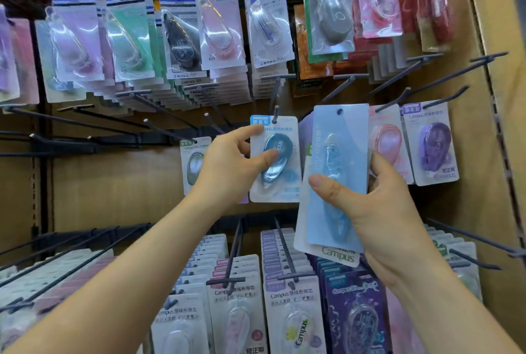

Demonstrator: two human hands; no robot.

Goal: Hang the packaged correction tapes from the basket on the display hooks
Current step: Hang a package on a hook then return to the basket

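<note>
My left hand (236, 163) pinches a white packaged blue correction tape (275, 158), thumb on its blister and forefinger at its top left corner. The pack's hole sits on the tip of a dark display hook (275, 114). My right hand (378, 205) grips a small stack of long light-blue packaged correction tapes (331, 180), thumb across the front, held upright just right of that hook. A white Campus pack shows behind the stack's lower edge. The basket is out of sight.
Packs fill the top row of hooks (176, 40) and the bottom row (290, 311). Bare hooks jut out at mid left (159, 126) and upper right (444, 75). A pink pack (390, 143) and a purple pack (432, 143) hang to the right. A cardboard side wall (501, 97) bounds the right.
</note>
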